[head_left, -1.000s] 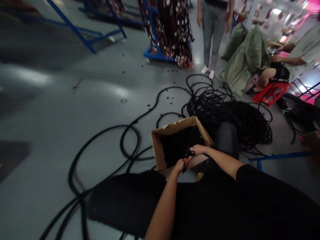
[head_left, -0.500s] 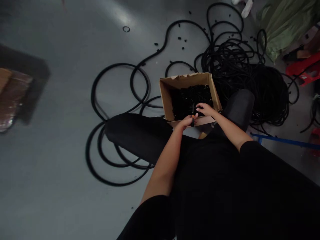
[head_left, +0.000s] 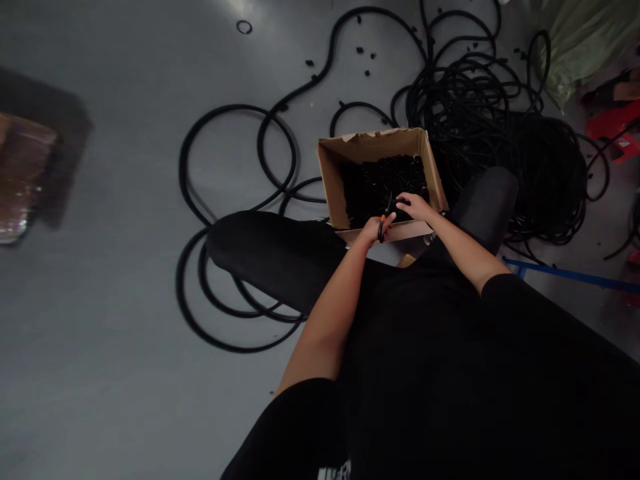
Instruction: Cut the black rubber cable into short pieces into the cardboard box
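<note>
At the far left, a brown bundle in shiny clear wrapping (head_left: 25, 175), blurred and cut by the frame edge, lay on the smooth grey floor (head_left: 100, 320). Next came wide overlapping loops of long, black, flexible tubing (head_left: 183, 161), partly hidden by the person's left leg in black trousers (head_left: 270, 257); a thin dark ring (head_left: 244, 33) lay apart, farther off. An open brown cardboard box with a ragged rim (head_left: 331, 187) stood between the person's knees, holding many small black pieces (head_left: 380, 175). Over its near edge, the left hand (head_left: 371, 230) was curled around the handles of black-and-orange scissors (head_left: 383, 219), the blades pointing into the box. Just beside them, the right hand (head_left: 414, 207) had its thumb and fingertips bent together, pinching a small black item (head_left: 402, 202) whose outline blended with the dark contents behind it. Past the right knee (head_left: 487, 200) spread a dense, tangled heap of black tubing (head_left: 550, 180). At the far right were a blue bar (head_left: 575, 275), a pale green crumpled sack (head_left: 590, 40) and part of a red stool (head_left: 613, 127).
</note>
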Available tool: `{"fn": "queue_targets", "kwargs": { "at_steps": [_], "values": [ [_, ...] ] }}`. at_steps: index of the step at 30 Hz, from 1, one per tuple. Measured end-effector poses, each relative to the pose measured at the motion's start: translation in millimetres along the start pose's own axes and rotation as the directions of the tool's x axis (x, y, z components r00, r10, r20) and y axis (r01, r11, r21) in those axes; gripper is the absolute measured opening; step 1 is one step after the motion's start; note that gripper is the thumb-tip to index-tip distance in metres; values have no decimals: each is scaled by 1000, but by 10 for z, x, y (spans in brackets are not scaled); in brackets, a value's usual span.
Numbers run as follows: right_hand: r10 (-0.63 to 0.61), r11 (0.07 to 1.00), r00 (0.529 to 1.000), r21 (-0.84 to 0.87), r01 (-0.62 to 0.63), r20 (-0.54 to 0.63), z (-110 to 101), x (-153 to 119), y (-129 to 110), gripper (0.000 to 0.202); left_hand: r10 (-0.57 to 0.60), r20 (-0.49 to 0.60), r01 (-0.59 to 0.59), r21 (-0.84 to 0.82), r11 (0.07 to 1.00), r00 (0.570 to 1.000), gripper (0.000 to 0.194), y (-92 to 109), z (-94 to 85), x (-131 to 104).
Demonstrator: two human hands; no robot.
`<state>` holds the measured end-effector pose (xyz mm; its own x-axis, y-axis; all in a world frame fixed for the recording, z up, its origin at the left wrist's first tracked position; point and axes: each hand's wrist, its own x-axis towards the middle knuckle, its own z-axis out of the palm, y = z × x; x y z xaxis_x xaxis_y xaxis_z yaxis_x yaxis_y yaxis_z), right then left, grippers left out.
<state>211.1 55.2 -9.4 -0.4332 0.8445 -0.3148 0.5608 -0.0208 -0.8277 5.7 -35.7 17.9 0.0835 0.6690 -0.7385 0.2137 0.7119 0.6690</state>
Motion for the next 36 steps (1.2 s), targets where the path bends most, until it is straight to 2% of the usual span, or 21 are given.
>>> {"fn": "queue_targets", "kwargs": {
  "at_steps": [4,8,13,22,27,32,36],
  "values": [
    [-19,1000,999,-13,19,36,-38,7,-48,18,-7,13,7,21,1000,1000,59,53,1,-50],
    [-36,999,992,27,33,118,-102,7,-110,24,62,-43,-59,72,996,997,60,31,-3,-16],
    [28,991,980,122,-53,196,-181,-7,-119,27,75,-38,-72,78,994,996,57,-8,-28,48],
    [128,970,971,178,-165,202,-209,15,-51,39,68,-68,-59,121,991,995,66,34,-4,-21],
    [76,994,982,61,-88,175,-209,9,-91,32,19,-46,-14,104,994,999,62,43,27,-20],
    [-53,999,994,18,51,96,-115,28,-97,23,52,-110,-43,82,996,993,56,-3,22,59],
    [-50,998,999,37,49,5,-58,15,-108,19,33,-64,-34,-17,999,997,53,-62,36,117]
  ]
}}
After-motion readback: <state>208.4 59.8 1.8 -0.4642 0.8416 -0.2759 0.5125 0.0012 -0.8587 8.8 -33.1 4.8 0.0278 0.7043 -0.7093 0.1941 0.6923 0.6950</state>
